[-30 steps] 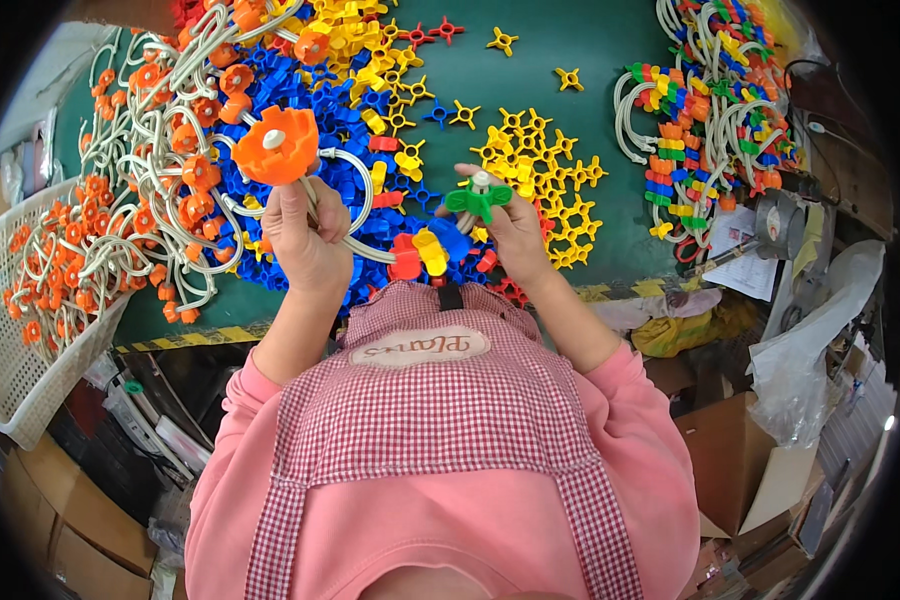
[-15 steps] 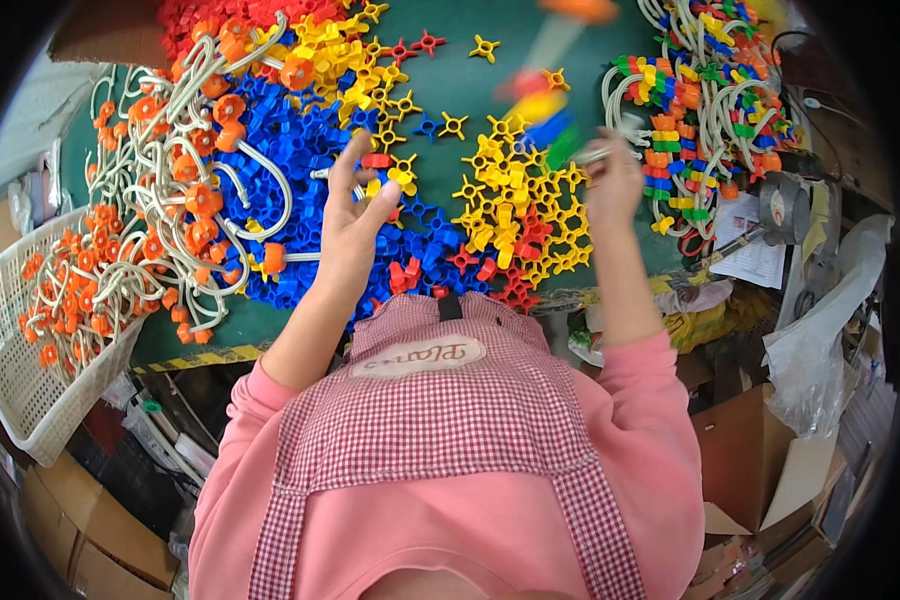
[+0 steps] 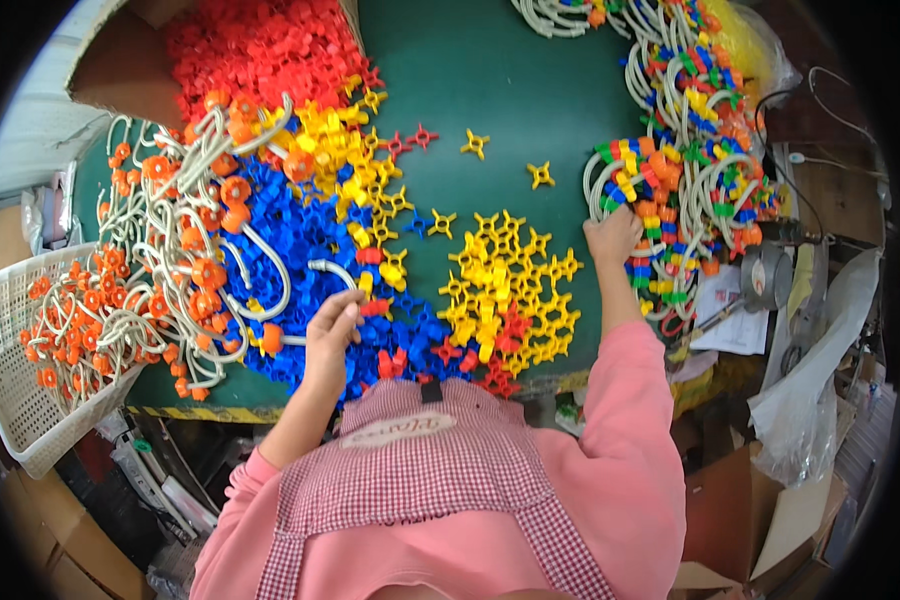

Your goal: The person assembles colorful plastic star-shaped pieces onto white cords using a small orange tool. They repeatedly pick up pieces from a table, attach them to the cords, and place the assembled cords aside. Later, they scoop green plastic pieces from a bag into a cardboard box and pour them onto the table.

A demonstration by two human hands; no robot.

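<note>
My left hand [image 3: 330,332] lies on a heap of blue plastic connectors [image 3: 300,250], its fingers curled at the end of a bent white tube [image 3: 322,268]. A small red piece [image 3: 375,308] sits just right of the fingertips. My right hand [image 3: 613,238] reaches out to the edge of a pile of white tubes strung with mixed-colour pieces [image 3: 690,190]. Its fingers point down into the pile, and whether they grip anything is hidden. Between the hands lies a cluster of yellow star-shaped pieces [image 3: 505,285].
The green table [image 3: 510,90] also carries red pieces [image 3: 260,45] at the back, white tubes with orange caps [image 3: 170,260] on the left and loose yellow stars. A white basket [image 3: 10,400] of orange-capped tubes hangs off the left edge. Cardboard boxes and bags stand lower right.
My right hand carried the assembled coloured tube rightward and came down at the pile of finished tubes. My left hand dropped from holding up an orange flower piece to the blue heap.
</note>
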